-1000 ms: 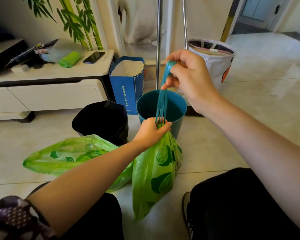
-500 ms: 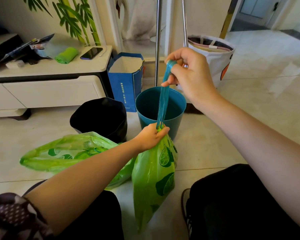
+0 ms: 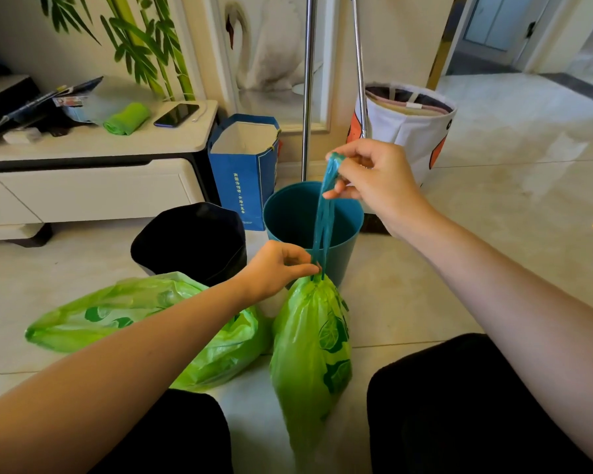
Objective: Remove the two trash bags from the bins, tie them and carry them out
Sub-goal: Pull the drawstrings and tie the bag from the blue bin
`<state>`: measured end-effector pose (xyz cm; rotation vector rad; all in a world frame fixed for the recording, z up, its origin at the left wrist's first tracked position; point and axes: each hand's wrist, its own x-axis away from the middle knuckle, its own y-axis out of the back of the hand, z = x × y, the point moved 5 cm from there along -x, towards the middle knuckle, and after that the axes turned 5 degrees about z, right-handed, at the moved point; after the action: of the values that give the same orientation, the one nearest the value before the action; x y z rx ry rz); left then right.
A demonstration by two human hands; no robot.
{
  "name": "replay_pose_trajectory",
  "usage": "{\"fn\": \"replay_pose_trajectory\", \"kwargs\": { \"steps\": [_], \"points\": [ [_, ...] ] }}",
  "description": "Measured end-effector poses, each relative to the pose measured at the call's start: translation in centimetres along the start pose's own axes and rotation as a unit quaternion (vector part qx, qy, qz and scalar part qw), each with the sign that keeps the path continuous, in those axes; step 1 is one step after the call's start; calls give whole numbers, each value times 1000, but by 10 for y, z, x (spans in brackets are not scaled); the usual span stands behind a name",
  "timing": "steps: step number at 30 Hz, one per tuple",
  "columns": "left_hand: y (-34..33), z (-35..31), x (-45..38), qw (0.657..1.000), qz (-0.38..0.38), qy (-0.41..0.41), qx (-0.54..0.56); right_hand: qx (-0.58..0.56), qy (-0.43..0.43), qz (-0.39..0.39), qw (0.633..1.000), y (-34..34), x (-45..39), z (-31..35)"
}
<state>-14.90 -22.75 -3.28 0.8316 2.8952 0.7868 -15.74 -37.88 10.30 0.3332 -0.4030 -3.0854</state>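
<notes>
1. Centre near: the drawstring trash bag (image 3: 310, 350) hangs upright, cinched at the neck, its bottom trailing toward the floor (image 3: 425, 302) between the person's knees.
2. The teal drawstring (image 3: 324, 217) runs taut from the neck up and slightly right, stretched thin.
3. Left hand (image 3: 274, 268): grip closed, pinching the gathered neck right where the drawstring comes out.
4. Right hand (image 3: 374, 179): grip closed on the drawstring's top loop, hauling it up and away.
5. Left of that, the second green bag (image 3: 134, 319) lies slumped on the floor, its mouth apparently not tied.
6. Behind: the teal bin (image 3: 343, 241) looks empty; the black bin (image 3: 189, 241) just left of it.
7. Risk, as I read it: the cord looks strained, so a harder pull could snap it or tear the hem.
8. If the left pinch slips, the neck may loosen and rubbish could spill.
9. The other bag, lying open, could leak when lifted.
</notes>
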Motion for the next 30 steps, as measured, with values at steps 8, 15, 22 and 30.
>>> {"fn": "replay_pose_trajectory", "kwargs": {
  "steps": [8,15,22,30],
  "points": [
    [6,11,1,987,-48,61,144,-24,-73,0,997,11,1,-17],
    [12,25,-3,970,-81,127,190,28,-113,26,993,16,7,-20],
    [16,23,-7,984,-35,140,102,-47,-52,88,994,-5,13,2],
    [-1,1,-8,984,150,14,-100,-78,-30,56,995,-16,1,-7]
  ]
}}
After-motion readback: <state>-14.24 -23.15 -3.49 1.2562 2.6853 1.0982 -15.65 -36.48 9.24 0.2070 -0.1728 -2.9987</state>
